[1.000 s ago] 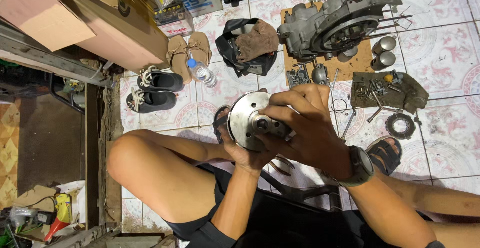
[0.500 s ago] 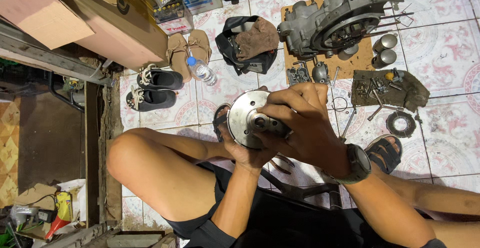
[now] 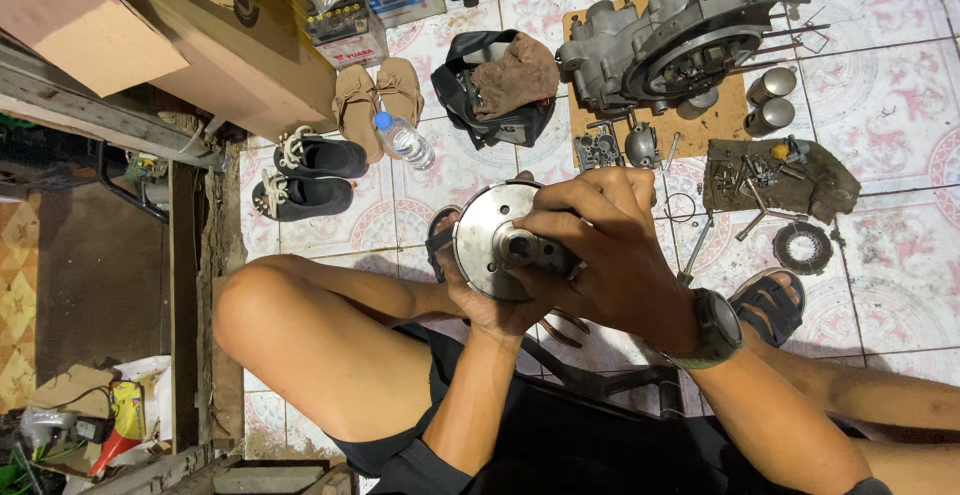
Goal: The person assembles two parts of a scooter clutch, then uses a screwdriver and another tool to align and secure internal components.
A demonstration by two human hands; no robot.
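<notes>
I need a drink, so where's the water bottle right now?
In the head view the water bottle lies on the tiled floor, upper left of the hands, beside the tan sandals and right of the black shoes.

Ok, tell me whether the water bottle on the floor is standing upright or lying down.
Lying down. The clear water bottle rests on its side on the tiled floor, blue cap pointing toward the tan sandals.

Round disc (image 3: 490,240): smooth, dull-shiny bare metal. Floor (image 3: 890,105): glossy patterned tile. Rag (image 3: 515,75): rough brown cloth.
</notes>
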